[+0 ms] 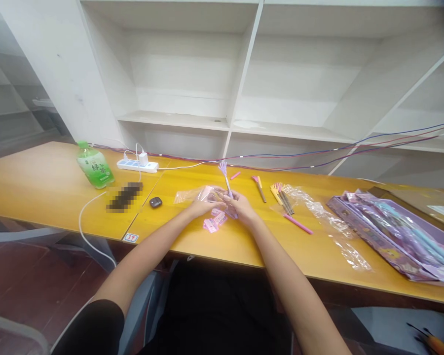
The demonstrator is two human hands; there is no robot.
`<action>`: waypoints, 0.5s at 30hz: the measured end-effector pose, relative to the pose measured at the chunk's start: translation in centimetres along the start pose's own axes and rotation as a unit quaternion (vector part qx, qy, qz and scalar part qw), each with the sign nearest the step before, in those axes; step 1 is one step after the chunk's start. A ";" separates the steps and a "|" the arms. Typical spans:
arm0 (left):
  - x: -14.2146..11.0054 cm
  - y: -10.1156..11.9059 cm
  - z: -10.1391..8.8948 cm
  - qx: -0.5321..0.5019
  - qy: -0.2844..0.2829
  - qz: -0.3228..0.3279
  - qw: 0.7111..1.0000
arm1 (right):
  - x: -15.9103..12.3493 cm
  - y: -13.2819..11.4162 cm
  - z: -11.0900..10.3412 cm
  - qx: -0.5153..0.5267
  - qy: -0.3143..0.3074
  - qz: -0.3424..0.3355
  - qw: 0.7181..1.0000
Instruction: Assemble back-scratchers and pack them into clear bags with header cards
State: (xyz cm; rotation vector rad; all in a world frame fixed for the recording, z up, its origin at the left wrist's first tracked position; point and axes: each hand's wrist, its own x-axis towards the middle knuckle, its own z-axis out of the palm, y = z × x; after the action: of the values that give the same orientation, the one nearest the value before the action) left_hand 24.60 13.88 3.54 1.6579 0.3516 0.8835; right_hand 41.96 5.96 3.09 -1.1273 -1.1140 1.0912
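Observation:
A back scratcher (pixel 227 183) with a purple hand-shaped head and a metal shaft stands up from my right hand (pixel 241 206), whose fingers are wrapped round its lower part. To the left, my left hand (pixel 206 208) is closed on a crinkled clear plastic bag (pixel 192 195); its fingertips reach close to the right hand and are partly hidden. Several small pink printed tags (pixel 211 225) lie on the table just below my hands. A short pink tube (pixel 236 175) rests behind the right hand.
More back scratchers (pixel 281 196) and a longer pink tube (pixel 298 224) lie to the right, beside clear wrappers (pixel 329 217). A purple box (pixel 383 241) holds wrapped items. At left are a green tea bottle (pixel 95 166), a power strip (pixel 136 164) and a dark case (pixel 156 202).

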 end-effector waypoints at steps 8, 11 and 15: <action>1.2 -0.1 -1.3 -0.022 0.180 0.035 0.983 | 0.7 0.5 -0.6 0.021 0.086 -0.032 0.996; 1.7 -0.1 -1.9 -0.076 0.230 0.025 0.970 | 0.9 0.2 -1.2 -0.016 0.102 -0.076 0.992; 1.9 -0.2 -2.4 -0.108 0.287 0.025 0.951 | 0.4 -0.2 -1.7 -0.130 0.064 -0.117 0.983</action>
State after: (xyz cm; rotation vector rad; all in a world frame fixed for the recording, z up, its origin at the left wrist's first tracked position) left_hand 24.21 16.90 4.14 1.1878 0.5874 1.3904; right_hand 43.68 6.18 3.14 -1.2154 -1.2754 0.6953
